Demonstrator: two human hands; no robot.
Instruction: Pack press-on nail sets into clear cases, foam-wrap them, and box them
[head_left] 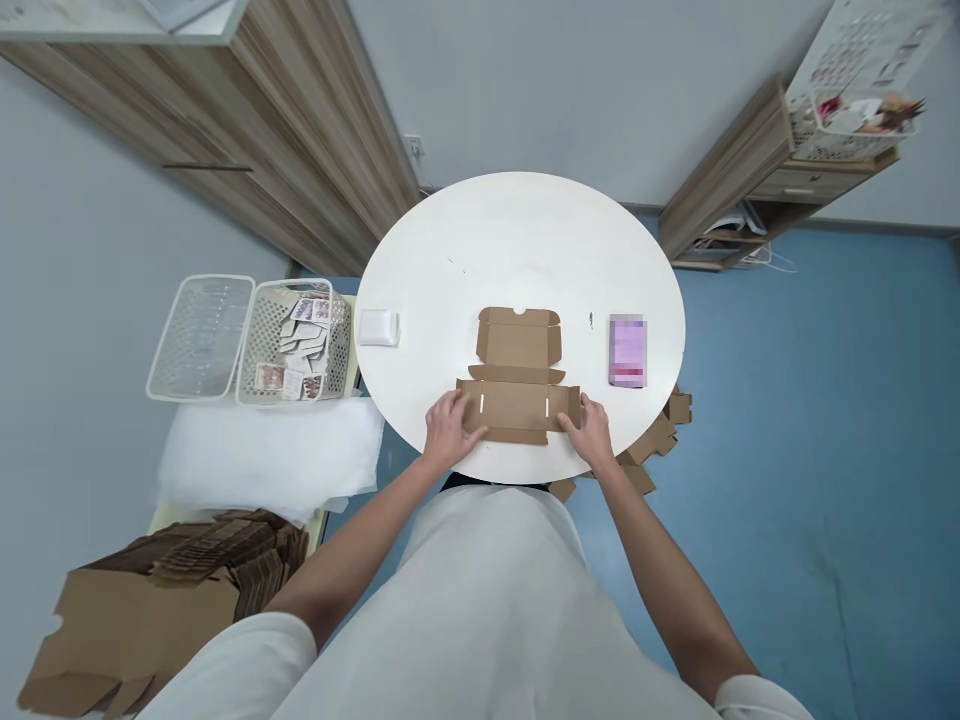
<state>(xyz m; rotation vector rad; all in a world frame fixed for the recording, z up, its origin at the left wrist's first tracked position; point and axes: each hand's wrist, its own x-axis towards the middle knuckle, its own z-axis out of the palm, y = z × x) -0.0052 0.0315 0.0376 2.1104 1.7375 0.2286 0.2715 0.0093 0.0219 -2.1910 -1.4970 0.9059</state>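
Note:
An unfolded brown cardboard box (514, 405) lies on the round white table (517, 235), its lid panel pointing away from me and its small flaps sticking up a little. My left hand (448, 430) grips the left side flap, thumb over the near corner and fingers along the outer edge. On the opposite side, my right hand (590, 432) holds the right flap between thumb and fingers. To the right rests a pink-purple packet (628, 351), its print blurred. A small white packet (379, 327) sits near the table's left edge.
Left of the table are a white basket (341, 345) of printed cards, white sheets (270, 455) and stacked flat cardboard boxes (150, 630). Cardboard pieces (649, 445) lie below the table's right edge. A wooden cabinet (300, 110) stands behind left, a shelf unit (739, 170) behind right.

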